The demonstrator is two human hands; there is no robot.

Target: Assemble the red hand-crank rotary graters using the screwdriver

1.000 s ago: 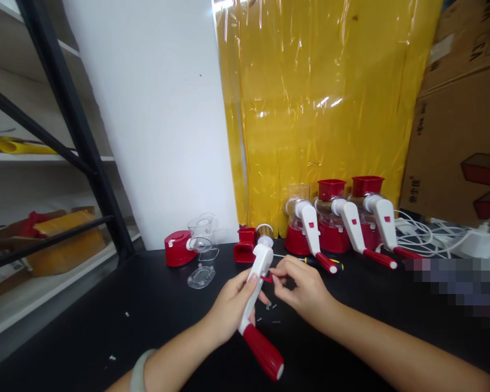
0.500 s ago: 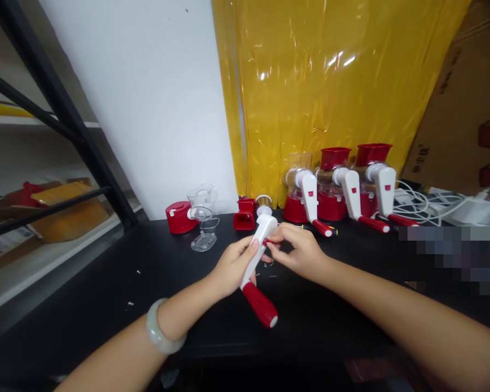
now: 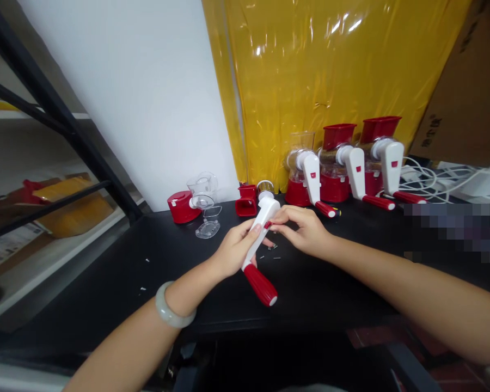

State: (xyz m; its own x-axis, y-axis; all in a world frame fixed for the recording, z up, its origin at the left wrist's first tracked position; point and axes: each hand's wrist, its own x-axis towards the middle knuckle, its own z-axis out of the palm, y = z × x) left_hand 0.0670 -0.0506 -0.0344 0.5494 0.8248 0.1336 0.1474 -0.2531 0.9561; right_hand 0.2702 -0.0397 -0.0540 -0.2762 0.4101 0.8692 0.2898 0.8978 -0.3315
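A white crank handle (image 3: 263,215) with a red grip (image 3: 261,284) slants across my left hand (image 3: 231,251), which is closed around its arm with the thumb on top. My right hand (image 3: 304,231) pinches a small red piece (image 3: 268,224) at the face of the crank arm. Whether that piece is seated in the arm cannot be made out. Just beyond the crank's upper end is a metal grater drum (image 3: 265,188). Beside the drum lies a red feed hopper (image 3: 246,201). Several small screws (image 3: 274,246) lie on the black table (image 3: 322,294) below my hands.
At the back right stand three rotary graters (image 3: 337,188) with crank handles. A red base (image 3: 183,207), a clear grater housing (image 3: 203,190) and a clear flat part (image 3: 208,228) are at the back left. White cables (image 3: 428,177) lie at the right; a black-framed shelf (image 3: 61,128) borders the left.
The camera view has shifted and tilted slightly, so the table things appear higher. Both hands keep the same hold on the crank, and the right fingers stay at the red piece.
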